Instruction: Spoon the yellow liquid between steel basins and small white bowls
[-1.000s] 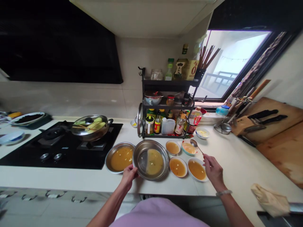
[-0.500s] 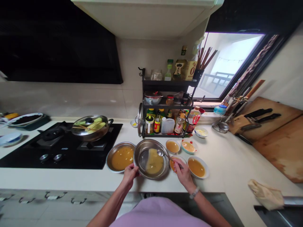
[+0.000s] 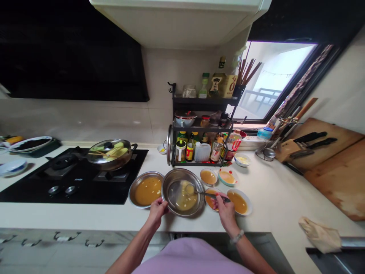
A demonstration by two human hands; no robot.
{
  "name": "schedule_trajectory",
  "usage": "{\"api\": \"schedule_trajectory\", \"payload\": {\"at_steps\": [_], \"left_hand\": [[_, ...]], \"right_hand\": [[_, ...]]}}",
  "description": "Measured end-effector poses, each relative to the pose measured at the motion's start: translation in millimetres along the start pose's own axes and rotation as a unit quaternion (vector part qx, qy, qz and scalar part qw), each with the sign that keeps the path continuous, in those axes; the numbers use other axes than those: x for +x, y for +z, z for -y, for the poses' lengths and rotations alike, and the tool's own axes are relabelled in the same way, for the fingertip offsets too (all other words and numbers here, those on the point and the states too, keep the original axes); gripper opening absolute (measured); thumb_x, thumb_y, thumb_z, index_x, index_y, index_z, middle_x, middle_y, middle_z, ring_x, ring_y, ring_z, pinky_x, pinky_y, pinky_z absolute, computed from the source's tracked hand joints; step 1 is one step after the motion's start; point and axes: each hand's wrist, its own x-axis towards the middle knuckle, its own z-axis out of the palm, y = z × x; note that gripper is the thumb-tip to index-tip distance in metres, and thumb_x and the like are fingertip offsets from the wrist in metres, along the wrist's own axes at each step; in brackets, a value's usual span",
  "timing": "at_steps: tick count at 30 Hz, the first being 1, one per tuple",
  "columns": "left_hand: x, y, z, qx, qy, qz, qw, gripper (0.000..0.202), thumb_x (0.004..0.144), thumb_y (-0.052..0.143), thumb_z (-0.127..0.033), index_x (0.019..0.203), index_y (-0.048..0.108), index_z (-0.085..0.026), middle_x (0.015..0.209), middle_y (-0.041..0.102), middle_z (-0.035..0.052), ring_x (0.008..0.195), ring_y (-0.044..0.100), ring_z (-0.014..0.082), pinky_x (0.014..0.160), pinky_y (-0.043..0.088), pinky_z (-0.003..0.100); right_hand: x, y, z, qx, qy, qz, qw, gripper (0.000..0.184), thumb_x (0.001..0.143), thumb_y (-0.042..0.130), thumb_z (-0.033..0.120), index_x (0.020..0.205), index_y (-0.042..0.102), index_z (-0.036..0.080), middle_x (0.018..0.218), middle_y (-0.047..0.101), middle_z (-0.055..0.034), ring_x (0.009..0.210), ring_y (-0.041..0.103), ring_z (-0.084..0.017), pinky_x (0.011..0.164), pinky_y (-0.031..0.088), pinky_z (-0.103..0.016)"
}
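Note:
A round steel basin (image 3: 171,182) holding a little yellow-brown liquid sits tilted at the counter's front edge. My left hand (image 3: 157,209) grips its near rim. My right hand (image 3: 224,208) holds a metal spoon (image 3: 199,191) by the handle, its bowl dipped into the liquid in the basin. To the left lies a second steel pan (image 3: 146,190) full of the same liquid. Small bowls of the liquid stand to the right: one (image 3: 239,201) beside my right hand, one (image 3: 208,176) behind, and one partly hidden under my fingers.
A black hob (image 3: 71,179) with a lidded pan (image 3: 110,152) of corn is at left. A black rack (image 3: 202,129) of bottles and jars stands behind the bowls. Knife block (image 3: 293,151) and wooden boards (image 3: 336,167) are at right; a crumpled cloth (image 3: 319,234) lies near the edge.
My right hand moved left from over the small bowls, carrying the spoon into the tilted basin. My left hand stayed on the basin's rim.

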Motion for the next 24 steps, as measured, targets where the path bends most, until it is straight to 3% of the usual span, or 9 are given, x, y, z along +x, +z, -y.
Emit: {"api": "schedule_trajectory", "payload": {"at_steps": [14, 19, 24], "left_hand": [[0.3, -1.6, -0.7, -0.009, -0.005, 0.006, 1.000, 0.028, 0.048, 0.071, -0.025, 0.048, 0.043, -0.019, 0.041, 0.045, -0.0071, 0.040, 0.045, 0.0074, 0.048, 0.044, 0.023], [-1.2, -0.5, -2.9, -0.005, -0.008, 0.010, 1.000, 0.027, 0.048, 0.071, -0.024, 0.049, 0.045, -0.018, 0.041, 0.045, -0.0075, 0.039, 0.043, 0.0066, 0.047, 0.044, 0.023], [0.6, -1.7, -1.4, -0.004, -0.009, 0.010, 1.000, 0.031, 0.048, 0.073, -0.026, 0.049, 0.042, -0.019, 0.042, 0.044, -0.0079, 0.039, 0.043, 0.0066, 0.047, 0.043, 0.023]], "right_hand": [[-3.0, -5.7, 31.4, 0.060, 0.027, -0.024, 0.998, 0.031, 0.063, 0.073, 0.042, 0.078, 0.063, 0.017, 0.055, 0.065, -0.0025, 0.045, 0.055, -0.017, 0.038, 0.042, -0.026], [12.2, -23.7, 42.8, 0.083, 0.011, -0.058, 0.995, 0.032, 0.061, 0.076, 0.042, 0.077, 0.063, 0.016, 0.055, 0.065, -0.0028, 0.045, 0.056, -0.016, 0.039, 0.043, -0.025], [38.2, -53.0, 51.8, 0.092, -0.035, -0.132, 0.986, 0.033, 0.059, 0.077, 0.039, 0.076, 0.063, 0.014, 0.055, 0.066, -0.0032, 0.045, 0.057, -0.014, 0.040, 0.044, -0.023]]}}
